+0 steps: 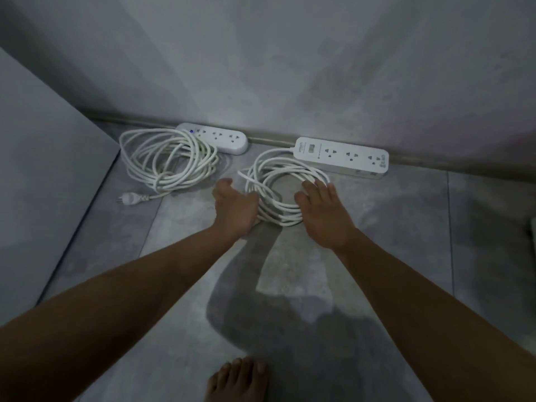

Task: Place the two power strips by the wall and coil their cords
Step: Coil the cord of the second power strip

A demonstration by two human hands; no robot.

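Two white power strips set on the grey tiled floor [319, 285], both against the base of the wall [261, 68]. Left power strip [216, 137], rounded ends, three sockets facing up, small blue light near its left end. Right power strip [343, 156], rectangular, three sockets facing up, switch near its left end, lying well apart from the first.

Left cord [166, 159] gathered in a loose, uneven coil on the floor just in front of its strip, overlapping that strip's left end. Plug [130, 197] lying flat on the floor at the coil's near edge, prongs pointing left.

Right cord [278, 188] wound in a tighter, smaller coil in front of the left end of its strip, leaving the strip at that end. One loose end projecting from the coil's left side.

Left hand [235, 208] at the near-left edge of the right coil, fingers relaxed and slightly bent, palm turned toward the cord, touching the loops without clasping them. Right hand [322, 211] laid palm down on the near-right part of the same coil, fingers spread and straight, fingertips resting on the loops. Neither hand closed round anything.

Bare foot [236, 380] on the floor at the bottom edge. Pale panel [37, 169] along the left side.
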